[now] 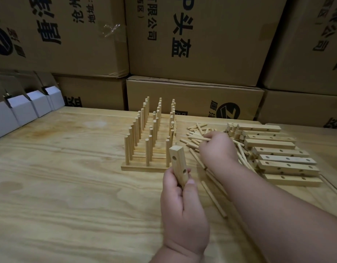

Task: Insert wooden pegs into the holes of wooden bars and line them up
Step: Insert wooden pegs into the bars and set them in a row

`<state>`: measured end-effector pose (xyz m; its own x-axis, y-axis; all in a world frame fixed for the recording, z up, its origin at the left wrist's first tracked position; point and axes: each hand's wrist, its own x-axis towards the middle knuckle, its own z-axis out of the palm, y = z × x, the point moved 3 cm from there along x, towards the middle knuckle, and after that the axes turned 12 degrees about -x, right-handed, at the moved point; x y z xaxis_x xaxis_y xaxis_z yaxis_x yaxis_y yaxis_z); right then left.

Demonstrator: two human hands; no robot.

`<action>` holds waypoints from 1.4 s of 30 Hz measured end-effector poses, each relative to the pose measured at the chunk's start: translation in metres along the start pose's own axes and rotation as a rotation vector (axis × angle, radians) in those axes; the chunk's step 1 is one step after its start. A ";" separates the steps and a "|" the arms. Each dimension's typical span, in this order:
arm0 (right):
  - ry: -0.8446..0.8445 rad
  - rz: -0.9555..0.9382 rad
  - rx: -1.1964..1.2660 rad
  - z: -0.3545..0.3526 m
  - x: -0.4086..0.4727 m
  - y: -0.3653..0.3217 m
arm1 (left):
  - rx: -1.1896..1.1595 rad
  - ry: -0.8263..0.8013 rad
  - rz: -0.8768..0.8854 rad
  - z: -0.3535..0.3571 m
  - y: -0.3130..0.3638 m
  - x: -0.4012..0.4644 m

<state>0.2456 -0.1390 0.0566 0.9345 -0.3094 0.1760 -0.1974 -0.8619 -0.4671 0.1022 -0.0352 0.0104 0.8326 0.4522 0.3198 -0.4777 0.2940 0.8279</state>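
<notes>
Your left hand (180, 198) grips a bar (178, 166) nearly upright over the counter (69, 177), long axis pointing up and slightly left, holes facing you. Your right hand (217, 148) pinches pegs (197, 138) lying crosswise above the loose pile, right of the finished rows (150, 133).

The left hand (180, 198) holds a drilled wooden bar (178, 165) upright over the bench (69, 186); the right hand (218, 147) pinches pegs (197, 138) from the loose pile beside the finished pegged rows (150, 133).

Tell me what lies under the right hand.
Under the right hand lies the pile of loose pegs on the table; it pinches one. Pegs directly beneath the palm are covered.
</notes>
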 end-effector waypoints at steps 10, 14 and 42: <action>0.140 0.008 0.349 -0.036 -0.048 0.078 | -0.006 -0.063 -0.160 0.005 -0.002 -0.001; 0.159 -0.013 0.516 -0.037 -0.056 0.088 | 0.009 -0.083 -0.205 0.005 -0.006 -0.001; 0.027 -0.450 0.383 -0.138 -0.071 0.054 | 0.173 -0.232 -0.325 0.010 -0.014 0.004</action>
<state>0.1282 -0.2188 0.1381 0.8929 0.0384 0.4486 0.3419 -0.7061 -0.6201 0.1150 -0.0459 0.0049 0.9824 0.1525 0.1082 -0.1425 0.2354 0.9614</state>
